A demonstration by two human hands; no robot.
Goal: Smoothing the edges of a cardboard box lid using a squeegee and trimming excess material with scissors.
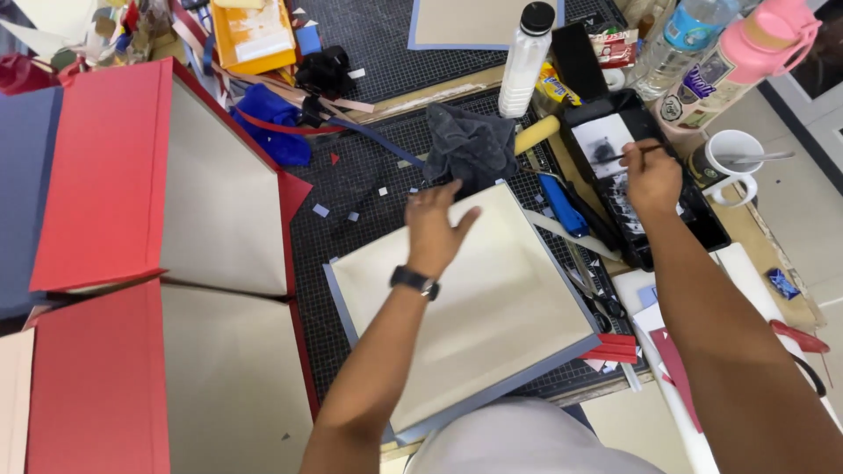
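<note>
Board (492, 307), pale grey with blue edging, under left hand (436, 230).

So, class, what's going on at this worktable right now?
A person presses the left hand flat on a beige board with blue edging, lying on a dark cutting mat. The right hand holds a thin brush over a black tray. Red covers lie open at the left.
</note>
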